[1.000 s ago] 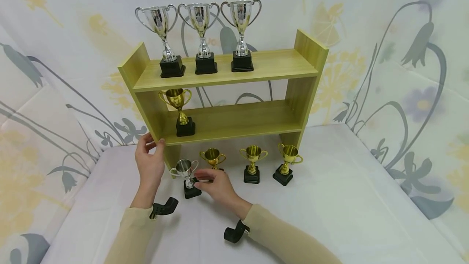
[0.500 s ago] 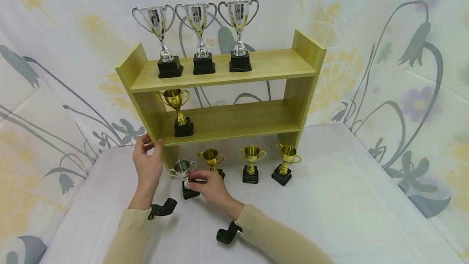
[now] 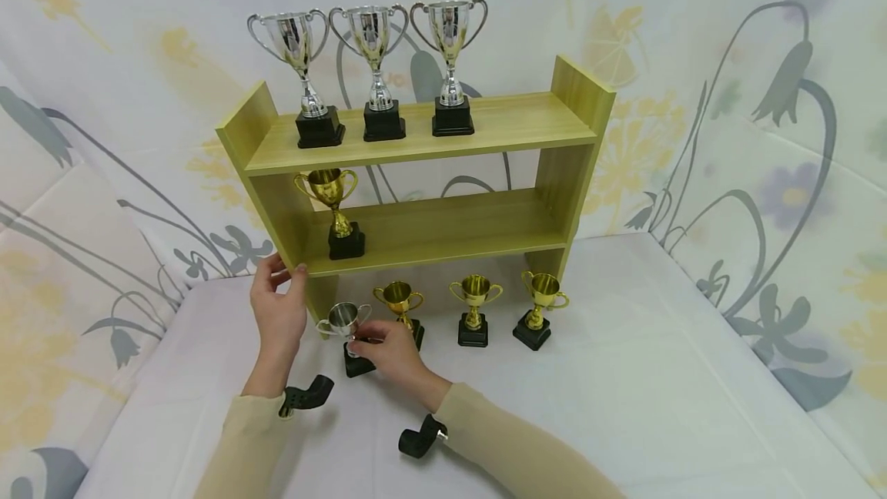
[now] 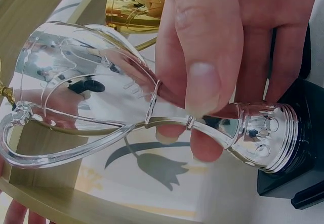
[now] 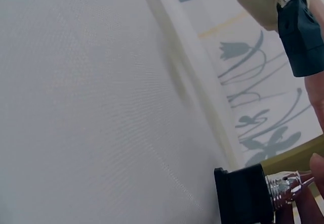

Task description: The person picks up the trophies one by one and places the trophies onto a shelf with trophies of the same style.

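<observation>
- Small shiny silver two-handled trophy cup is right in the action, at the front left corner of the shelf, its black square base low at the bench; whether it touches down, I can't tell.
- Right hand has it! The fingers are grasping the narrow stem, and the left wrist view gives us the thumb on the near side, fingertips peeping out beyond.
- Left hand is over on the pale yellow wooden two-tier shelf, clasping the lower front edge of its left side panel, thumb in front, fingers behind.
- Just behind the right hand stands the first small gold two-handled cup, its base partly covered by that hand.
- Along the row to the right, a second small gold cup and a third small gold cup, both upright, near each other.
- Up on the lower board, at the left end, a gold trophy on a black base.
- Top board: three tall silver trophies side by side, left of centre.
- Beneath it all, the white cloth-covered bench; behind, a flower-printed fabric backdrop.
- Beige sleeves, a black wrist camera at each cuff.
</observation>
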Demonstrator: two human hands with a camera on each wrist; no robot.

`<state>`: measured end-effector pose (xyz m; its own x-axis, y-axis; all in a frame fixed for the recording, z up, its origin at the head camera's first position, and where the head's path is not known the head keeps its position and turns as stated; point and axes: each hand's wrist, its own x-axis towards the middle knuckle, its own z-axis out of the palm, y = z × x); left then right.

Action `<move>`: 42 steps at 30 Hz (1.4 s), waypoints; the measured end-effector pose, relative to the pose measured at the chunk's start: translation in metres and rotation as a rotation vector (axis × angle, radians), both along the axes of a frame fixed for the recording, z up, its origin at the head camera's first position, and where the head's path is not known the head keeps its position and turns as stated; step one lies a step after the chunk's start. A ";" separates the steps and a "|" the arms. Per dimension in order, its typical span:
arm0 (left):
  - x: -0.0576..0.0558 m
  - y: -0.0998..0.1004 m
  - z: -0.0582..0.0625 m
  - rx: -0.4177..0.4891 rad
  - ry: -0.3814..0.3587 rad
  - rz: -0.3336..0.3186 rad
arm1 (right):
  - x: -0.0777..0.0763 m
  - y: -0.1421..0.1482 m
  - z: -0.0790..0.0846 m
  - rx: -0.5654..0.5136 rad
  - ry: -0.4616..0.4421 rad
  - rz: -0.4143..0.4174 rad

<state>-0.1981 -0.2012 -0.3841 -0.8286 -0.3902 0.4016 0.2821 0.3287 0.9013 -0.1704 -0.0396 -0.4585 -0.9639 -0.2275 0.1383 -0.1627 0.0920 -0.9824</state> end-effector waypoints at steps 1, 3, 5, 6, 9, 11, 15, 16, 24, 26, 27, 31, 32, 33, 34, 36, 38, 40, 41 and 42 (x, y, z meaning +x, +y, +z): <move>-0.001 -0.001 -0.001 0.003 0.001 -0.002 | 0.000 -0.001 0.000 -0.002 0.001 0.001; -0.001 -0.001 -0.001 0.002 0.003 -0.003 | 0.000 -0.002 0.000 0.003 0.000 -0.002; 0.003 0.002 0.003 0.000 0.002 0.001 | 0.000 -0.003 0.000 0.013 0.001 -0.011; 0.006 0.004 0.007 0.001 0.003 0.002 | 0.000 -0.004 0.000 0.022 0.002 -0.016; 0.017 0.011 0.020 -0.005 0.012 0.004 | 0.001 -0.005 0.000 0.040 0.010 -0.032; 0.022 0.014 0.026 -0.009 0.019 0.000 | 0.002 -0.006 -0.001 0.037 0.011 -0.038; 0.019 0.013 0.023 -0.015 0.014 -0.001 | 0.002 -0.008 -0.003 0.023 0.023 -0.050; 0.016 0.011 0.020 -0.013 0.009 -0.001 | 0.002 -0.008 -0.003 0.022 0.028 -0.052; 0.002 0.000 0.001 -0.009 0.011 0.016 | 0.003 -0.008 -0.001 0.016 0.033 -0.056; 0.002 0.000 0.000 -0.001 0.020 0.008 | 0.003 -0.008 -0.001 0.020 0.034 -0.057; 0.002 0.000 0.000 0.001 0.022 0.006 | 0.003 -0.008 -0.001 0.020 0.038 -0.057; 0.001 0.000 0.000 -0.005 0.017 0.005 | 0.004 -0.007 -0.001 0.015 0.062 -0.066; 0.001 0.000 0.000 -0.007 0.016 0.005 | 0.004 -0.007 -0.001 0.014 0.066 -0.068; 0.001 0.000 0.001 -0.007 0.015 0.004 | 0.004 -0.007 -0.001 0.011 0.067 -0.069; 0.001 0.000 0.000 -0.011 0.015 0.006 | 0.004 -0.006 -0.001 0.008 0.067 -0.069; 0.001 0.000 0.000 -0.009 0.018 0.006 | 0.004 -0.006 -0.001 -0.002 0.061 -0.067; 0.001 0.000 0.000 -0.009 0.020 0.005 | 0.004 -0.005 0.000 -0.019 0.055 -0.064; 0.000 -0.001 -0.001 -0.006 0.020 0.006 | 0.004 -0.004 0.000 -0.034 0.050 -0.063; 0.000 -0.001 -0.001 -0.003 0.019 0.004 | 0.004 -0.004 0.000 -0.037 0.049 -0.067; -0.001 -0.001 -0.002 0.000 0.017 0.002 | 0.005 -0.003 0.000 -0.037 0.048 -0.071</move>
<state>-0.1987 -0.2018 -0.3856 -0.8211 -0.3914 0.4155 0.2965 0.3295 0.8964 -0.1658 -0.0430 -0.4584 -0.9694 -0.1532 0.1920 -0.2043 0.0690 -0.9765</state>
